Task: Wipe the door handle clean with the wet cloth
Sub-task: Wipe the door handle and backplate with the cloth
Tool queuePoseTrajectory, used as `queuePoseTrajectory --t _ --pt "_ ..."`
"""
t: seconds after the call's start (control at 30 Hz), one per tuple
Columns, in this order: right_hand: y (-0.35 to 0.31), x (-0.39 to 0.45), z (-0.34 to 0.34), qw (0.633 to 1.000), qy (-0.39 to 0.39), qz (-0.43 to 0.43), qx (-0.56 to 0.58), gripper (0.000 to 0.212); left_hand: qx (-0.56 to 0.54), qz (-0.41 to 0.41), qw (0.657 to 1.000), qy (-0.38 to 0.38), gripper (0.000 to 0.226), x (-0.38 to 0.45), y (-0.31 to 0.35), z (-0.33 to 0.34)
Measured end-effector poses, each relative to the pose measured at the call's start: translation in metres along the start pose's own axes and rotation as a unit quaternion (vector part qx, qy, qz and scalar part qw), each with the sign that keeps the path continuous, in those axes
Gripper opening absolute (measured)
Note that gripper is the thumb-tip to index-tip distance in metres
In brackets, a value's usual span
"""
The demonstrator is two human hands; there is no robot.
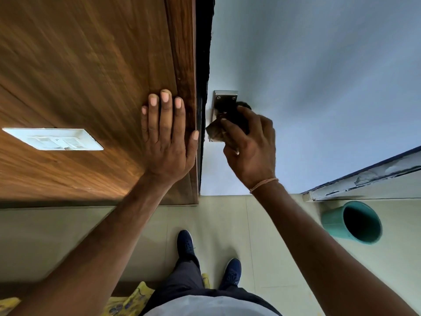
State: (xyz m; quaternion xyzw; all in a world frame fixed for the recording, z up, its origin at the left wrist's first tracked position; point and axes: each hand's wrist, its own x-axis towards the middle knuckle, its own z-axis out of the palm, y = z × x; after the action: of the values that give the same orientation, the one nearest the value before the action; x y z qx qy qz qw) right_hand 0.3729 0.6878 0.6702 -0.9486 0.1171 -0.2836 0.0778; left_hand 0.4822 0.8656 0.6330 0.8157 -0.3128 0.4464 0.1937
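The door handle's steel backplate [224,98] is fixed to a pale blue-grey door [319,76], close to its left edge. A dark wet cloth [230,120] covers the handle's lever, which is hidden beneath it. My right hand [249,144] is closed around the cloth and presses it onto the handle. My left hand [167,133] lies flat with fingers spread on the brown wooden panel [79,76] beside the door's edge, and it holds nothing.
A white switch plate [53,139] sits on the wooden panel at the left. A teal bucket [353,222] stands on the tiled floor at the right, below a worn ledge [364,176]. My two blue shoes [186,245] are below. Yellow fabric [129,302] lies at bottom left.
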Motion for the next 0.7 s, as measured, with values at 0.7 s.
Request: queuePoseTrajectory --t 0.7 --pt "0.034 -0.009 -0.005 0.811 0.094 0.387 0.429 0.040 0.013 0.007 1.000 -0.014 0.081 0.003 0.002 -0.009"
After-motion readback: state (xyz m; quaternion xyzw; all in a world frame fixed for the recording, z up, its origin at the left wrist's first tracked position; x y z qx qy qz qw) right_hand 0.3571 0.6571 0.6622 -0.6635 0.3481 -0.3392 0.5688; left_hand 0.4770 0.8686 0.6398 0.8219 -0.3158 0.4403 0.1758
